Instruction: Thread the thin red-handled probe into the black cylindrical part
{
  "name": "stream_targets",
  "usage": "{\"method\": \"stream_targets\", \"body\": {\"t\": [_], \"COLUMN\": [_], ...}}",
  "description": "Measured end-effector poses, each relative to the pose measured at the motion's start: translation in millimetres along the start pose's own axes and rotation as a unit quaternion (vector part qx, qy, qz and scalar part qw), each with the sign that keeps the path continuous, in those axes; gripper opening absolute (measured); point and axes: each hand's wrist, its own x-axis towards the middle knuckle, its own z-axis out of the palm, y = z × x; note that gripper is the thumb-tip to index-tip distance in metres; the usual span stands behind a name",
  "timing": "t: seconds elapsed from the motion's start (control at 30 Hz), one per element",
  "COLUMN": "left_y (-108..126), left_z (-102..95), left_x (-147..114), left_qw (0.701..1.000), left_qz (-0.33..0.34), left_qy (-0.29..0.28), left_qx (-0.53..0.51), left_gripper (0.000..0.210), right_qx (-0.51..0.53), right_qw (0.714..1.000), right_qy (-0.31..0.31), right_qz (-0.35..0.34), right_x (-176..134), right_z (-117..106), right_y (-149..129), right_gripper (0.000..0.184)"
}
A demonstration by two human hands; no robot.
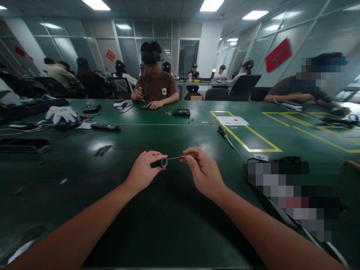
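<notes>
Between the thumb and fingers of my left hand [146, 169] is a small dark cylindrical part [162, 162] with a pale ring at its open end, which faces me. My right hand [205, 170] pinches the red handle of a thin screwdriver [184, 156]. Its slim metal shaft points left, and the tip reaches the rim of the cylindrical part. Whether the tip touches the rim or sits in it I cannot tell. Both hands are raised a little over the green table [157, 228].
A larger screwdriver [225, 137] lies beyond my right hand. A dark pen-like tool [105, 127] and white gloves [61, 114] lie to the left. Across the table sits a person [157, 84] with a black box [181, 112] nearby. Cables [281, 213] run along the right.
</notes>
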Motion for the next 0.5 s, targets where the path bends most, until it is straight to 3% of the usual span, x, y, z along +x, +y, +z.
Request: {"method": "stream_targets", "body": {"t": [0.23,0.5], "left_y": [-1.0,0.9], "left_z": [-0.6,-0.9], "left_x": [0.8,1.3], "left_qw": [1.0,1.0], "left_qz": [0.005,0.003], "left_qy": [0.003,-0.004], "left_qx": [0.014,0.011], "left_gripper": [0.039,0.037], "right_qx": [-0.064,-0.042], "right_qw": [0.998,0.999], "right_qy": [-0.025,-0.023], "right_qz": [-0.007,-0.021], "right_x": [-0.2,0.2], "right_z": [-0.3,-1.4], "right_y": [-3.5,-3.2], "right_gripper": [0.016,0.017]}}
